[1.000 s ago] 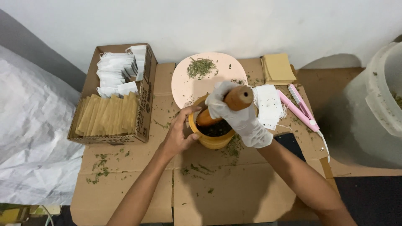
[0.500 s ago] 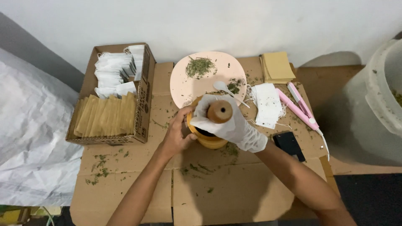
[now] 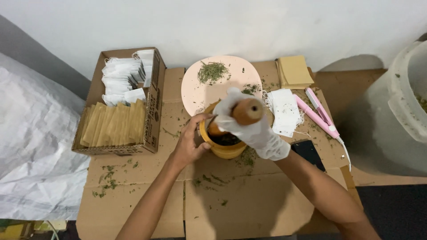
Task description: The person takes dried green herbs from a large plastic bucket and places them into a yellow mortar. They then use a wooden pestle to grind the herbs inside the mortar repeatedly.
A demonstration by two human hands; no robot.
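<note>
Flattened cardboard (image 3: pixel 249 209) covers the work surface under a white wall, flecked with dried herb. At its middle stands a yellow mortar (image 3: pixel 224 149). The left hand (image 3: pixel 192 144), bare, is wrapped against its left wall. The gloved right hand (image 3: pixel 251 129) is clamped on a wooden pestle (image 3: pixel 240 114), which leans right with its tip in the dark herbs. Good grinding likely wants a firm brace and short circular presses, so nothing spills toward the pink plate (image 3: pixel 195 91) beyond.

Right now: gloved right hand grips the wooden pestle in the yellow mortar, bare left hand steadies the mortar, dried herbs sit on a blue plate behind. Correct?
One error: the plate is pale pink, not blue, per the head view. The gloved right hand does grip the wooden pestle in the yellow mortar; the bare left hand steadies it.
</note>
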